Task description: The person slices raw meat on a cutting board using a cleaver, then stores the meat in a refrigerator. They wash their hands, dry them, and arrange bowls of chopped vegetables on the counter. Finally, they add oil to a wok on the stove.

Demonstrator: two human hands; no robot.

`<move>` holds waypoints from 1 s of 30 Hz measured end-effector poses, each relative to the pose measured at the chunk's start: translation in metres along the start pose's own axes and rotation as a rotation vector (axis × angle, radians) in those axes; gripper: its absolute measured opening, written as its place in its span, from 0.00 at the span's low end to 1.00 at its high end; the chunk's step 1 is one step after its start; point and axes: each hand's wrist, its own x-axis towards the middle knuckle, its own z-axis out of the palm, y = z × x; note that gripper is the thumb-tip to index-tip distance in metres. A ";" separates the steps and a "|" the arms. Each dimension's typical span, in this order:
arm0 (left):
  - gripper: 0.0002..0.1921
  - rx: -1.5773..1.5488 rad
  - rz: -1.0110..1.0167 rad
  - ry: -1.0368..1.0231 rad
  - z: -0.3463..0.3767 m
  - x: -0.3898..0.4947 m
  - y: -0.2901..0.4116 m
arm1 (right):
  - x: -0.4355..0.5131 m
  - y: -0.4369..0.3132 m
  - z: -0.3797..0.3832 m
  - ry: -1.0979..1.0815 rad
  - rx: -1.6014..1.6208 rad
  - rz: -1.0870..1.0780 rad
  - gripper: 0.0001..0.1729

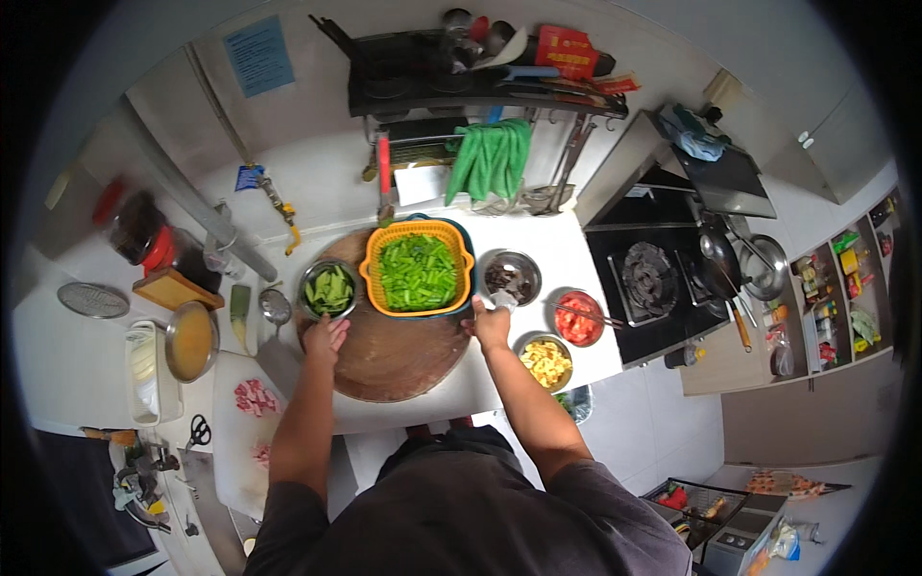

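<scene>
My left hand (327, 337) grips the near rim of a steel bowl (329, 289) of green leafy pieces at the left edge of a round wooden chopping board (396, 356). My right hand (491, 324) holds a crumpled white cloth or tissue (506, 299), its fingers beside the board's right edge. Between my hands, an orange plastic basket (366, 270) of chopped green stalks (418, 272) sits in a teal container. Just beyond my right hand is a steel bowl of dark pieces (513, 277). A bowl of tomato chunks (578, 318) with chopsticks across it and a bowl of scrambled egg (546, 363) stand right.
A gas stove (648, 281) with a wok (719, 259) stands to the right. A ladle (274, 308) and a bowl of yellow liquid (191, 341) lie left. Cut meat (256, 397) rests on a white board, with scissors (199, 432) beside it. A green towel (491, 160) hangs from the rack.
</scene>
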 end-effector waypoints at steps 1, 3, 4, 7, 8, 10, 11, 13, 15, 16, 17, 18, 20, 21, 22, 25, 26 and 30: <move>0.15 0.011 0.000 -0.005 -0.002 -0.002 0.001 | 0.010 0.001 -0.019 0.120 -0.219 -0.092 0.22; 0.15 0.008 0.008 -0.001 -0.002 -0.004 0.001 | 0.031 0.005 -0.053 0.408 -0.715 -0.231 0.18; 0.15 0.037 0.023 0.030 -0.001 -0.006 0.001 | 0.041 0.007 -0.064 0.388 -0.718 -0.217 0.17; 0.18 -0.013 -0.001 0.068 0.006 -0.011 0.000 | 0.066 0.013 -0.071 0.346 -0.741 -0.117 0.15; 0.19 -0.012 0.039 0.030 0.008 -0.014 -0.001 | 0.073 0.014 -0.066 0.342 -0.715 -0.068 0.14; 0.22 0.077 0.072 0.058 0.013 -0.020 -0.002 | 0.084 0.017 -0.053 0.382 -0.639 0.002 0.11; 0.23 0.061 0.083 0.027 0.015 -0.022 -0.002 | 0.091 0.017 -0.047 0.433 -0.595 0.033 0.11; 0.25 0.070 0.051 0.003 0.016 -0.029 -0.001 | 0.100 0.019 -0.038 0.527 -0.516 0.104 0.11; 0.21 0.072 0.073 -0.027 0.013 -0.034 0.001 | 0.108 0.021 -0.037 0.573 -0.474 0.103 0.11; 0.20 0.102 0.093 -0.033 0.011 -0.035 0.003 | 0.111 0.022 -0.041 0.572 -0.447 0.125 0.12; 0.20 0.066 0.075 -0.081 0.009 -0.036 0.004 | 0.112 0.024 -0.044 0.606 -0.473 0.104 0.14; 0.20 0.056 0.071 -0.120 0.006 -0.036 0.006 | 0.110 0.025 -0.054 0.535 -0.499 0.052 0.17; 0.21 0.052 0.060 -0.171 -0.001 -0.034 0.010 | 0.092 0.030 -0.073 0.549 -0.579 -0.092 0.26; 0.21 0.058 0.046 -0.186 -0.003 -0.033 0.012 | 0.080 0.031 -0.085 0.486 -0.637 -0.136 0.28; 0.21 0.077 0.019 -0.178 -0.005 -0.031 0.014 | 0.063 0.034 -0.092 0.539 -0.658 -0.178 0.28; 0.21 0.119 0.043 -0.217 -0.008 -0.031 0.017 | -0.009 0.044 -0.122 0.376 -0.551 -0.360 0.18; 0.21 0.151 0.065 -0.204 -0.010 -0.034 0.016 | -0.036 0.051 -0.126 0.330 -0.542 -0.432 0.18; 0.21 0.168 0.176 -0.051 -0.028 -0.059 0.001 | -0.111 0.087 -0.095 0.162 -0.361 -0.172 0.14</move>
